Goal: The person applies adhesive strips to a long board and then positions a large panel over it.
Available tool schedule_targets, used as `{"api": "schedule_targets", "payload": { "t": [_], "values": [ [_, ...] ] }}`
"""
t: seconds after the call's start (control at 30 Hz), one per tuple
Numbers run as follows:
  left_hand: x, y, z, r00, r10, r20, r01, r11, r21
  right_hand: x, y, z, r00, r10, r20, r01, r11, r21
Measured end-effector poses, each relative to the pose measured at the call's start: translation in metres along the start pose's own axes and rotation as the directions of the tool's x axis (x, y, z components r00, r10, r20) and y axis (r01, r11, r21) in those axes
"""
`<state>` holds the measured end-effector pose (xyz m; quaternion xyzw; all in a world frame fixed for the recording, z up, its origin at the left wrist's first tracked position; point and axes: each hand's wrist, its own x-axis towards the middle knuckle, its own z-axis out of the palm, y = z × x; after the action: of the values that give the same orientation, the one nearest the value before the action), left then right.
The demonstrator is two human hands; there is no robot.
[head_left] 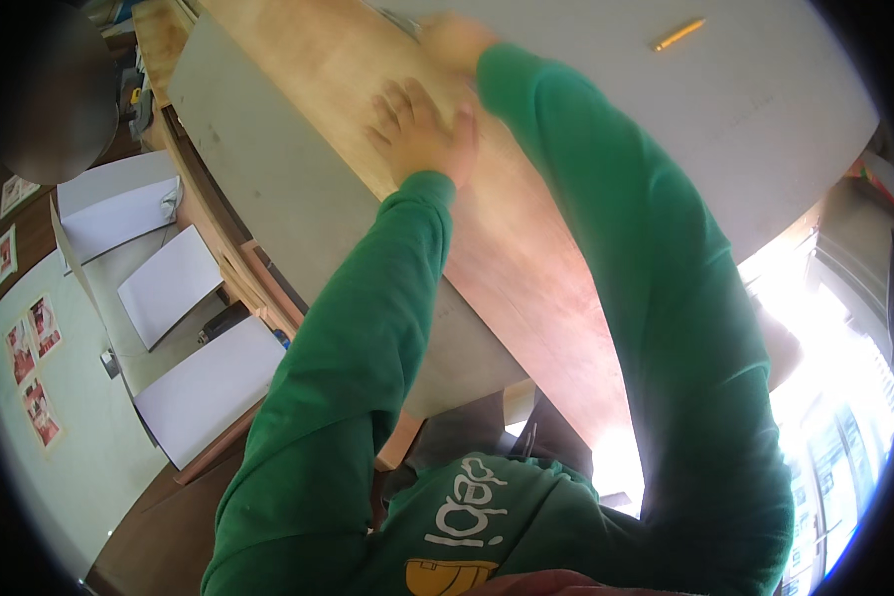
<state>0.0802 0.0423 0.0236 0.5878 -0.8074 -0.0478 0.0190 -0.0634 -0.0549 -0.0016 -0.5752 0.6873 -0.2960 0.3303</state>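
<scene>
A long pale wooden board (526, 268) lies slantwise across a grey tabletop (765, 119) in front of me. My left hand (422, 134) rests flat on the board with its fingers spread. Farther off, my right hand (454, 42) is at the board's right edge, smeared by motion, so its fingers cannot be made out. Just beyond it shows a thin grey strip-like thing (397, 18); whether my right hand holds it is unclear. On the tabletop to the far right lies a yellow pencil-like stick (678, 35).
To the left, several white panels (209, 392) stand beside a pale green surface (70, 457) bearing small pictures. A wooden rail (233, 253) runs along the table's left side. Bright window light (834, 368) comes in at the right. A dark rounded shape (60, 99) blurs the upper left.
</scene>
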Motion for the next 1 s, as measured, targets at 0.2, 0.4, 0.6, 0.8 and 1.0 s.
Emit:
{"api": "schedule_targets", "payload": {
  "t": [0.2, 0.4, 0.6, 0.8, 1.0],
  "values": [
    [0.002, -0.012, -0.005, 1.0, -0.02, 0.02, 0.02, 1.0, 0.001, 0.036, -0.06, 0.018, 0.9, 0.37, -0.232, -0.331, 0.924, 0.191],
    [0.0, -0.01, 0.002, 1.0, 0.024, 0.014, -0.023, 0.999, -0.025, 0.051, -0.047, -0.002, 0.994, 0.06, -0.096, -0.044, 0.987, 0.158],
    [0.008, 0.0, 0.004, 1.0, 0.025, 0.014, -0.024, 0.998, -0.062, -0.017, 0.014, 0.004, 0.998, -0.06, -0.005, 0.06, 0.984, 0.167],
    [0.003, -0.007, 0.005, 0.999, 0.037, -0.002, -0.037, 0.999, -0.028, -0.157, 0.017, -0.023, 0.999, 0.016, -0.033, -0.014, 0.997, 0.075],
    [0.0, -0.006, 0.006, 0.999, 0.034, -0.011, -0.035, 0.997, -0.071, -0.348, 0.014, -0.076, 0.979, 0.194, 0.066, -0.2, 0.973, 0.116]
  ]
}}
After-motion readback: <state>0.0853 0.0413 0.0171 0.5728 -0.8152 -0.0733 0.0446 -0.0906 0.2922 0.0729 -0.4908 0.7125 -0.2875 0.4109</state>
